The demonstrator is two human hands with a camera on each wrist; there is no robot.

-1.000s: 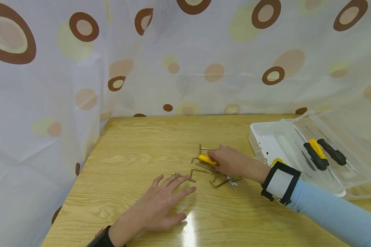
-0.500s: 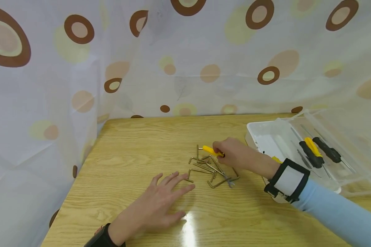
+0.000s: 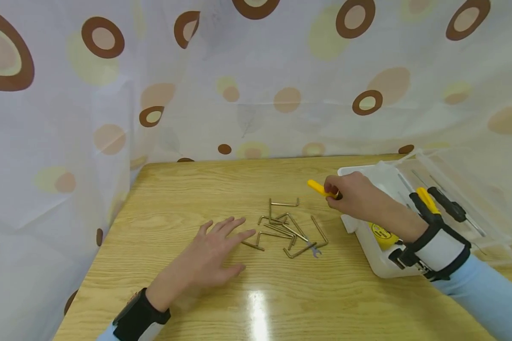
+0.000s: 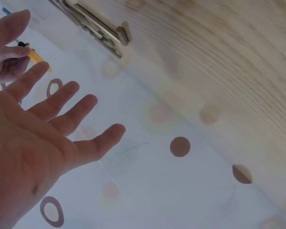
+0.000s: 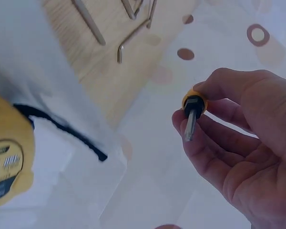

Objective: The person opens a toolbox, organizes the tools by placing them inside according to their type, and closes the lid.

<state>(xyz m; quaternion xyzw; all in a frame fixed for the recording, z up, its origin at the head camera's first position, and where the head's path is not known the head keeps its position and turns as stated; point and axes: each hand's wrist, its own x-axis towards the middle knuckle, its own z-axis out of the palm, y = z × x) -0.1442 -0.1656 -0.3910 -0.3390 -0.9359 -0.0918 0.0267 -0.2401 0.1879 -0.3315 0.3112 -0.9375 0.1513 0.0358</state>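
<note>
In the head view my right hand [image 3: 360, 199] pinches a small screwdriver [image 3: 317, 187] with a yellow handle, held above the table near the left edge of the white box. The right wrist view shows its black collar and short metal shaft [image 5: 190, 126] between thumb and fingers. My left hand [image 3: 206, 255] is spread palm down, fingers straight, with nothing in it. Its fingertips lie close to a loose pile of brass-coloured hex keys [image 3: 284, 204]. A small open-ended spanner [image 3: 316, 253] lies partly under the pile at its right side.
A white tool box [image 3: 377, 271] with its clear lid [image 3: 495, 213] folded back stands on the right. A yellow tape measure [image 3: 381, 234] sits in it, partly behind my right wrist. Black-and-yellow screwdrivers [image 3: 448, 204] lie in the lid. A patterned curtain [image 3: 256, 80] hangs behind the table.
My right hand has lifted the screwdriver off the hex key pile and carried it rightward to the box's edge. The left hand has drawn back slightly to the left.
</note>
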